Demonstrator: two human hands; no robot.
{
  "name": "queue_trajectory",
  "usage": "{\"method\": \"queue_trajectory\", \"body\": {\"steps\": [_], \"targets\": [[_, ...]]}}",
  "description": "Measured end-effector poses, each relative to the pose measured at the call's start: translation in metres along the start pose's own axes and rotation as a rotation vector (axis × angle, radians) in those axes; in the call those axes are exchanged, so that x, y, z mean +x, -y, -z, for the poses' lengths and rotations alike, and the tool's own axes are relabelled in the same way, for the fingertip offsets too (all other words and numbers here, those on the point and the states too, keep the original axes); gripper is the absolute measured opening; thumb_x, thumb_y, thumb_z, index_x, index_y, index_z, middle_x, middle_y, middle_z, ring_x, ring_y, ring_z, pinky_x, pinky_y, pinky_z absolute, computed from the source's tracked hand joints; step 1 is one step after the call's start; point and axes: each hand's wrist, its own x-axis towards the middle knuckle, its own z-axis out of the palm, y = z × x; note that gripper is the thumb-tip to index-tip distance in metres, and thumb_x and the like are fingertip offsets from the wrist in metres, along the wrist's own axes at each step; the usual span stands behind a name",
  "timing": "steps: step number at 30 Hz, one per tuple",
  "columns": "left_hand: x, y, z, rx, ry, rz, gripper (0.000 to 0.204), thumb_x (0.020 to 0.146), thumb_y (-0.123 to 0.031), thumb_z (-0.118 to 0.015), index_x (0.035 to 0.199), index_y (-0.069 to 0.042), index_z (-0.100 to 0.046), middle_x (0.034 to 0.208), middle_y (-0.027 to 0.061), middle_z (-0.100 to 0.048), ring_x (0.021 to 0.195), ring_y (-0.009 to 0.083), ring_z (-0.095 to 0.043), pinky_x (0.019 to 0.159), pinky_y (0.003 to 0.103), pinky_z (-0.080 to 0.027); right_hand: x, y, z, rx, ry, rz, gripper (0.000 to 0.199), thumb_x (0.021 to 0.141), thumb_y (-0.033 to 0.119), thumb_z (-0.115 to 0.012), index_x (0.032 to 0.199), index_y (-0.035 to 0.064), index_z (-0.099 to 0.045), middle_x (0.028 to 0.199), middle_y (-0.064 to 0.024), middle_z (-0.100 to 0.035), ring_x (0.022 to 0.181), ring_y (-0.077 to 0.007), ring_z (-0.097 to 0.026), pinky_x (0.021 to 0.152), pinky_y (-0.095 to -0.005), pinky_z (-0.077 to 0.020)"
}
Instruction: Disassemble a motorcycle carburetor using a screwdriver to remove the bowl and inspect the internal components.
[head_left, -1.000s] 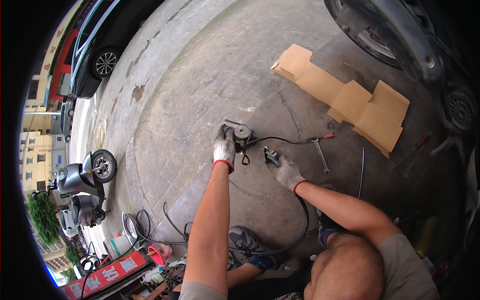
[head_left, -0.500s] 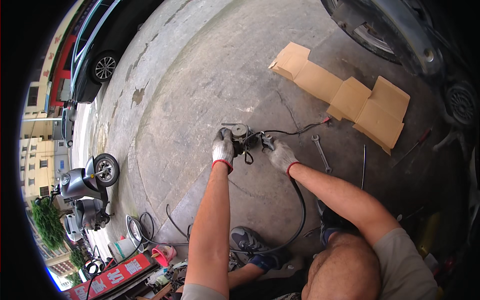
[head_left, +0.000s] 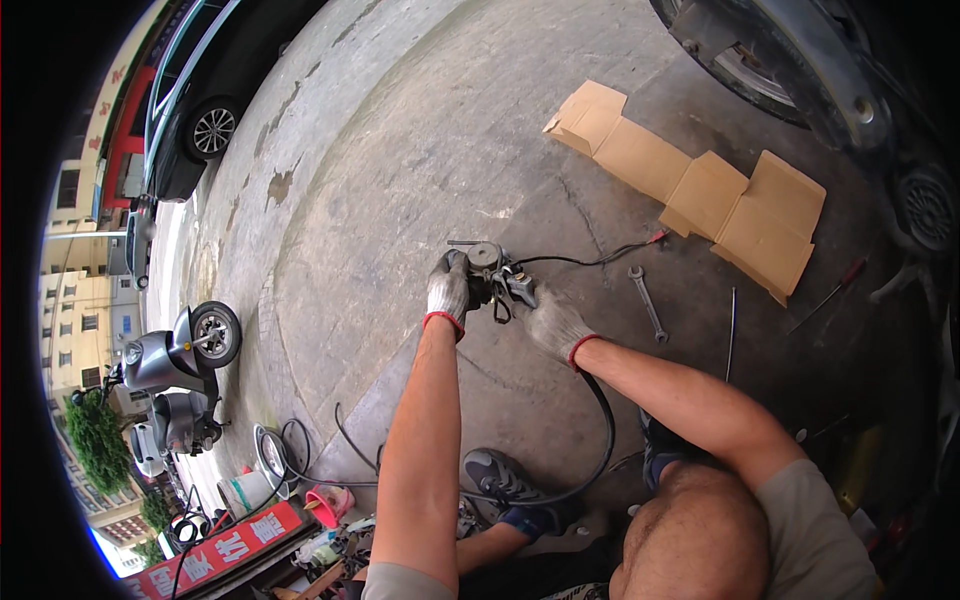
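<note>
White knit gloves with red cuffs cover both of my hands. My left hand grips a small dark metal mechanical part with a round grey cap and a thin rod at its top. My right hand is closed around what looks like an air blow gun, held against or very near the part's right side. From beneath that hand a black hose curves down toward my feet. A thin black cable runs right from the part to a red end on the floor. Fingers hide much of the part.
On the concrete right of my hands lie a wrench, a thin metal rod and a red-handled screwdriver. Unfolded cardboard lies beyond. A scooter stands left. A pink bucket sits near my feet; a dark vehicle is upper right.
My right hand has moved left, bringing the air gun up to the part. My left hand keeps its grip on the part. The whole view has shifted slightly.
</note>
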Motion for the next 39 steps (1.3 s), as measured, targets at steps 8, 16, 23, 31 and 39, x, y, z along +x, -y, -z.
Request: {"method": "queue_trajectory", "body": {"steps": [8, 16, 23, 31, 39], "targets": [[0.012, 0.011, 0.001, 0.014, 0.027, -0.015, 0.032, 0.103, -0.035, -0.049, 0.12, -0.01, -0.058, 0.088, 0.0059, -0.068, 0.066, 0.017, -0.066, 0.054, 0.036, -0.056, 0.0, -0.015, -0.002, -0.104, 0.041, 0.043, 0.043, 0.09, 0.029, -0.065, 0.123, 0.0027, -0.058, 0.115, -0.0263, -0.065, 0.11, -0.0454, -0.061, 0.095, -0.0513, -0.0477], [0.003, 0.001, -0.006, 0.009, 0.001, 0.006, 0.037, 0.103, -0.037, -0.05, 0.126, -0.009, -0.057, 0.089, 0.0063, -0.068, 0.066, 0.0174, -0.065, 0.054, 0.037, -0.057, 0.003, -0.044, 0.006, -0.069, 0.124, -0.067, 0.047, 0.086, 0.027, -0.067, 0.123, -0.0005, -0.057, 0.116, -0.0273, -0.066, 0.11, -0.044, -0.062, 0.096, -0.0484, -0.0477], [0.0, -0.004, -0.004, -0.03, -0.035, 0.003, 0.043, 0.104, -0.034, -0.048, 0.135, -0.005, -0.055, 0.084, 0.0085, -0.071, 0.058, 0.0165, -0.066, 0.045, 0.031, -0.051, 0.014, -0.043, 0.0, -0.152, 0.166, -0.062, 0.051, 0.086, 0.03, -0.068, 0.125, -0.0006, -0.057, 0.117, -0.0277, -0.065, 0.112, -0.0446, -0.061, 0.094, -0.0468, -0.0482], [-0.003, -0.004, -0.007, -0.023, -0.047, -0.028, 0.041, 0.103, -0.033, -0.05, 0.131, -0.003, -0.058, 0.082, 0.0084, -0.07, 0.058, 0.0161, -0.066, 0.047, 0.03, -0.051, 0.012, -0.06, 0.01, -0.092, 0.19, -0.107, 0.047, 0.084, 0.026, -0.071, 0.122, -0.0008, -0.06, 0.117, -0.0255, -0.067, 0.111, -0.0365, -0.065, 0.091, -0.043, -0.0502], [0.019, 0.024, -0.011, 0.038, -0.053, -0.144, 0.036, 0.104, -0.034, -0.05, 0.123, -0.005, -0.06, 0.091, 0.0065, -0.069, 0.071, 0.0141, -0.065, 0.059, 0.032, -0.055, -0.02, -0.136, 0.015, 0.187, -0.137, -0.321, 0.035, 0.085, 0.025, -0.071, 0.112, 0.0032, -0.066, 0.094, -0.0201, -0.072, 0.091, -0.0369, -0.069, 0.081, -0.0431, -0.0524]]}}
